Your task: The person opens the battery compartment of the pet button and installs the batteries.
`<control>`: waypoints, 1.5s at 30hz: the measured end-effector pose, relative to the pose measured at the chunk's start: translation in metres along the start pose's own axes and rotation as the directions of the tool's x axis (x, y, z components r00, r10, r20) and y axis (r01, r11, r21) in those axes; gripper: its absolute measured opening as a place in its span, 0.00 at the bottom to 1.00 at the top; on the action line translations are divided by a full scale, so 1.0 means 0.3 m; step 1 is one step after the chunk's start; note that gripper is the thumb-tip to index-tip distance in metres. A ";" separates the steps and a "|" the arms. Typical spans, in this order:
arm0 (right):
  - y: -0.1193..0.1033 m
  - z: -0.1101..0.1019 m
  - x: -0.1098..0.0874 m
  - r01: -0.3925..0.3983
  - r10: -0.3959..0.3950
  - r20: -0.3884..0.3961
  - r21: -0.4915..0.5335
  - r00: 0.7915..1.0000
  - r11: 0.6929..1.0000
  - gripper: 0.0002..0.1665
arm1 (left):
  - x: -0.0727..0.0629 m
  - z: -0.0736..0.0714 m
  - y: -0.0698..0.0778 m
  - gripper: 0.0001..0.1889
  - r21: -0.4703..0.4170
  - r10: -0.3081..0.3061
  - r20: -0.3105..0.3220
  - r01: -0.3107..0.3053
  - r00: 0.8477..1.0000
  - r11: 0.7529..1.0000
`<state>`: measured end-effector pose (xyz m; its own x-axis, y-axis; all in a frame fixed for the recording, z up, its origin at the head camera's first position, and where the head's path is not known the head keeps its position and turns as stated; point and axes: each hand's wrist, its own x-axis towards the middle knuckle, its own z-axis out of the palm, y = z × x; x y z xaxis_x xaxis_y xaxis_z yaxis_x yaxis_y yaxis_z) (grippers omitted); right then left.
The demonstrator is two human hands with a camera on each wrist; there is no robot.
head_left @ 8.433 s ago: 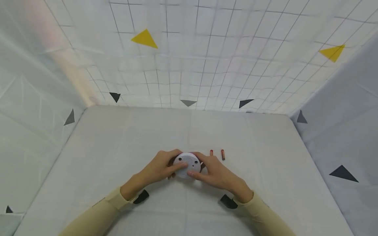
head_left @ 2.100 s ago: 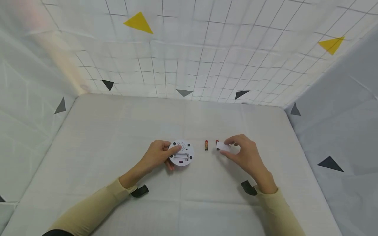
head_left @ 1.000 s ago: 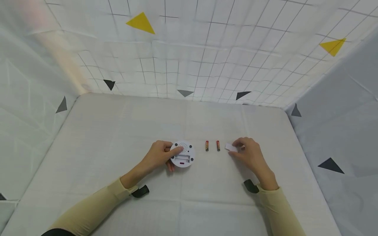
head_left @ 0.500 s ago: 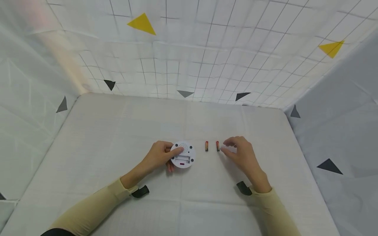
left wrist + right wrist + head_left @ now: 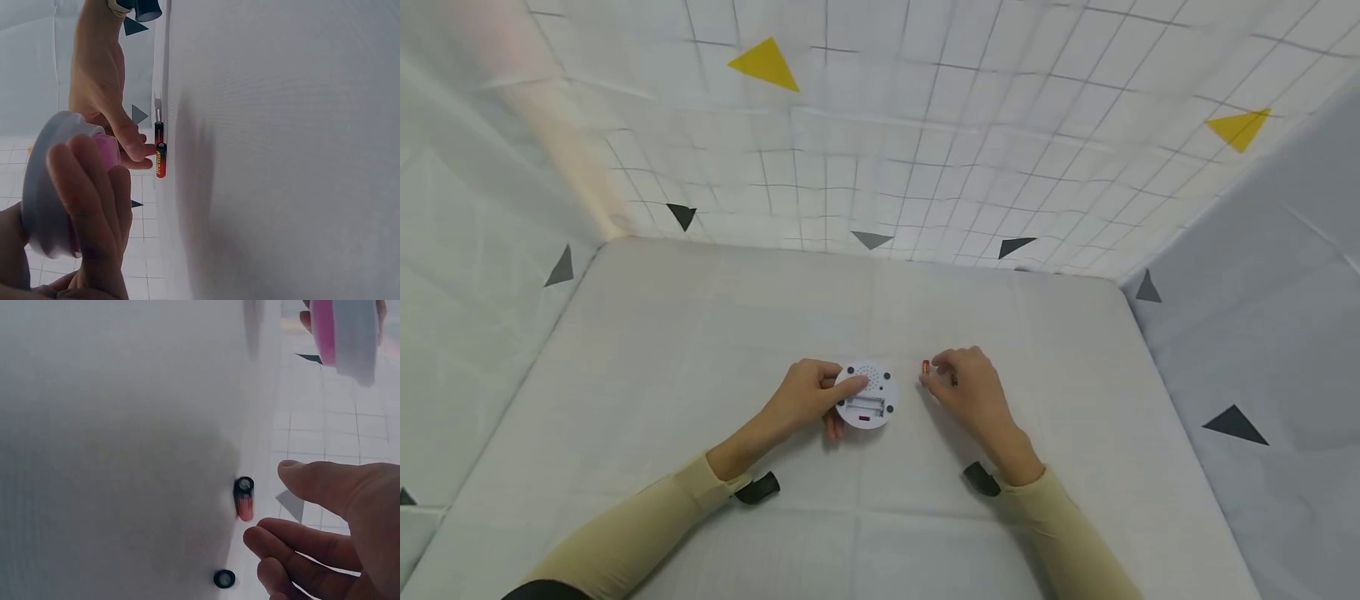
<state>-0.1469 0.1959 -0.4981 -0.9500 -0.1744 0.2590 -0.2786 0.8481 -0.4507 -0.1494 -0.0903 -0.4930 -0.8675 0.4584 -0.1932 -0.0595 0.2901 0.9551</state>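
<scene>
My left hand [image 5: 805,396] holds a round white device [image 5: 880,387], thumb across its perforated back and fingers beneath. Its uncovered battery compartment [image 5: 867,407] faces up; the far side shows pink [image 5: 323,328] in the right wrist view. My right hand [image 5: 973,396] hovers around the nearer red-and-black battery [image 5: 926,366], thumb and fingers apart on either side of it. A second battery [image 5: 954,380] lies partly hidden beneath that hand in the head view; its dark end [image 5: 224,579] appears in the right wrist view.
A small white cover [image 5: 157,103] lies beyond the batteries in the left wrist view. White cloth covers the table [image 5: 760,317]. Gridded white sheeting [image 5: 880,158] rises at the back, with plain sheets at both sides.
My right hand carried the white cover right, set it down beyond the batteries and let go. It then moved left over the batteries. Earlier, both hands held the device; the left still does.
</scene>
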 end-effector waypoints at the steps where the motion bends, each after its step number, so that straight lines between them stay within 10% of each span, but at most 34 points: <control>1: -0.001 0.008 0.000 -0.001 0.001 0.003 -0.012 1.000 1.000 0.16 | -0.001 0.001 0.000 0.18 -0.003 0.003 0.003 -0.003 1.000 1.000; 25: -0.006 0.031 0.019 -0.002 0.004 0.062 -0.031 0.998 1.000 0.06 | 0.008 -0.001 -0.010 0.18 -0.029 -0.027 0.001 0.027 1.000 0.999; 45: -0.139 -0.116 -0.038 0.202 -0.206 0.008 0.156 0.979 0.967 0.10 | 0.010 0.000 -0.011 0.21 -0.017 -0.031 -0.007 0.031 1.000 0.999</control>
<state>-0.1195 0.1799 -0.4524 -0.8734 -0.3492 0.3393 -0.4833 0.7069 -0.5165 -0.1516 -0.0899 -0.4968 -0.8687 0.4433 -0.2208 -0.0944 0.2895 0.9525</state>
